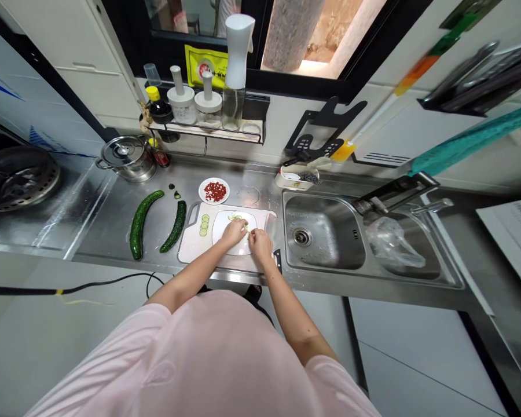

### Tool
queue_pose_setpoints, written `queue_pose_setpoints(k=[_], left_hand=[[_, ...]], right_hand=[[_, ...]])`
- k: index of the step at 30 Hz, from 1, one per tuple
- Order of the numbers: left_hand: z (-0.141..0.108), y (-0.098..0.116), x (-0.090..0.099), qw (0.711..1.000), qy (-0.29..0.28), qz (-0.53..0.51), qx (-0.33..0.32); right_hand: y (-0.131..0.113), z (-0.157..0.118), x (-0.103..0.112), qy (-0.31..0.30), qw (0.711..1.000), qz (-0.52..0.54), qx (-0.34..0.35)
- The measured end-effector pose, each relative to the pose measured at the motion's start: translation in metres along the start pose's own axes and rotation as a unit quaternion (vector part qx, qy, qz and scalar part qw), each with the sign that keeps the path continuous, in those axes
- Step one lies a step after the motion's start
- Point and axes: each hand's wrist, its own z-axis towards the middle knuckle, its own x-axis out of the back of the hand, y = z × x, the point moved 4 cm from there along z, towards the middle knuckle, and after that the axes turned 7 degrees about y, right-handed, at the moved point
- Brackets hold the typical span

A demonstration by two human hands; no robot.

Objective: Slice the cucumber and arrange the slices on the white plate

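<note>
Over a white plate (219,223) on the white cutting board (195,246), my left hand (234,233) and my right hand (260,243) come close together. Their fingers are pinched on a thin, pale green cucumber slice (246,229), partly hidden by the fingertips. More cucumber slices (234,216) lie on the plate's far side. A short row of overlapping slices (204,225) rests on the board, left of the plate. By the board's right edge, the knife (278,260) shows its black handle; its blade lies beside my right hand.
A whole cucumber (142,223), a cut cucumber (173,227) and cucumber ends (176,195) lie left of the board. Behind it stands a dish of red pieces (214,191). A double sink (325,231) is on the right, a lidded pot (128,159) at the back left.
</note>
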Motion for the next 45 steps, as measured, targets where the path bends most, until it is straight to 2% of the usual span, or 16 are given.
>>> queue_pose_setpoints(k=[3, 8, 15, 23, 45], left_hand=[[-0.004, -0.002, 0.000, 1.000, 0.017, 0.010, 0.012], [-0.006, -0.001, -0.002, 0.999, 0.006, 0.031, 0.023], [-0.003, -0.001, -0.002, 0.999, -0.004, 0.033, 0.016], [-0.001, -0.001, 0.000, 0.999, -0.006, 0.015, 0.037], [-0.001, -0.004, -0.004, 0.999, 0.014, 0.000, 0.043]], right_hand=[[0.000, -0.007, 0.001, 0.002, 1.000, 0.001, 0.003], [-0.003, -0.014, 0.000, -0.018, 1.000, -0.022, -0.004], [-0.004, -0.012, -0.002, -0.022, 0.999, -0.035, -0.005], [-0.005, -0.011, -0.001, -0.030, 0.999, -0.034, -0.005], [-0.003, -0.012, -0.007, -0.020, 0.998, -0.053, 0.002]])
